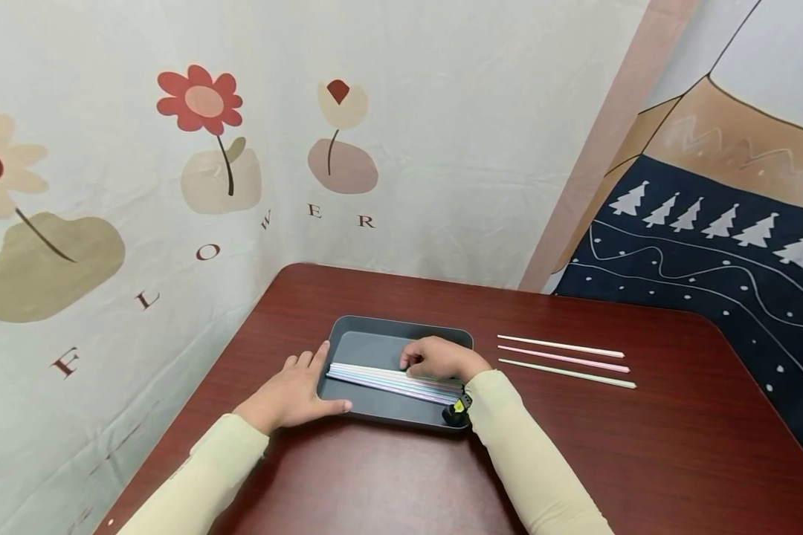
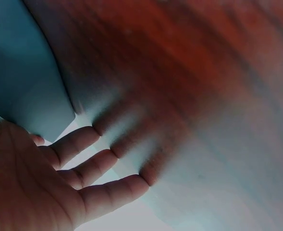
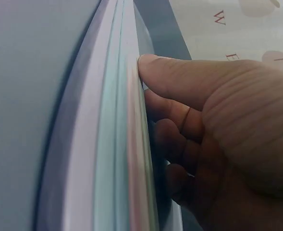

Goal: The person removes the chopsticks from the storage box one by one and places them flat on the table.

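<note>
A grey rectangular tray on the table holds a bundle of pastel chopsticks, lying lengthwise side by side. My left hand rests spread at the tray's left end, its thumb along the front left corner; the left wrist view shows the palm and extended fingers beside the tray wall. My right hand is over the tray. In the right wrist view its thumb touches the edge of the chopsticks, and its loosely bent fingers lie beside that same edge, with no chopstick visibly gripped.
To the tray's right, three separate chopsticks lie roughly parallel on the reddish-brown table: a whitish one, a pink one and a green one. A printed curtain hangs behind the table. A black wrist device sits at the right wrist.
</note>
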Demonstrator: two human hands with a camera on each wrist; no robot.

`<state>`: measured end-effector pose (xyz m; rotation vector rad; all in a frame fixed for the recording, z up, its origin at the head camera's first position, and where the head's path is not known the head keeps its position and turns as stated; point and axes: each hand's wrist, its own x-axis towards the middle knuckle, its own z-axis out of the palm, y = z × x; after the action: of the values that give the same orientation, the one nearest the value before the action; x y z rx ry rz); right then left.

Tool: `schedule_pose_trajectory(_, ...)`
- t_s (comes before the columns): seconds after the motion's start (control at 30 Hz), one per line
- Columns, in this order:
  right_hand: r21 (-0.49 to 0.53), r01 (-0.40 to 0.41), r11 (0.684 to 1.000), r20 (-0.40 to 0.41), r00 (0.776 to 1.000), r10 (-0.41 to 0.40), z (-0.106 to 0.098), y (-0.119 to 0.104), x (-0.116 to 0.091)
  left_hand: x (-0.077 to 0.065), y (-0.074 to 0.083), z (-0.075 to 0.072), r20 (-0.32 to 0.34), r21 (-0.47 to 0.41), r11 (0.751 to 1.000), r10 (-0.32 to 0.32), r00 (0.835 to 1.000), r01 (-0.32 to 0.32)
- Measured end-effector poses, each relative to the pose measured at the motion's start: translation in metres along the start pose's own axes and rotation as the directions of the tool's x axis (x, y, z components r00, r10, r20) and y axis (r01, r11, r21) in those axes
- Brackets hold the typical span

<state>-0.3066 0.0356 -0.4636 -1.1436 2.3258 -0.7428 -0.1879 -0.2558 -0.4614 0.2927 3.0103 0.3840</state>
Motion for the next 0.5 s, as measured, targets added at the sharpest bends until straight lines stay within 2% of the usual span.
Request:
schedule_pose_trajectory(0.27, -0.018, 0.025, 1.000, -0.022, 0.999, -0.025, 0.0006, 0.0033, 0.0003, -0.0007, -0.0014, 0.0013, -0.016, -0.001, 1.000, 0.012, 1.000, -0.012)
schedule_pose_trajectory(0.5, 0.030, 0.006, 1.000, -0.018, 1.000, -0.005, 0.0021, 0.0019, -0.0006, -0.0019, -0.0008, 0.0007, -0.011, -0.002, 1.000, 0.005, 1.000, -0.005)
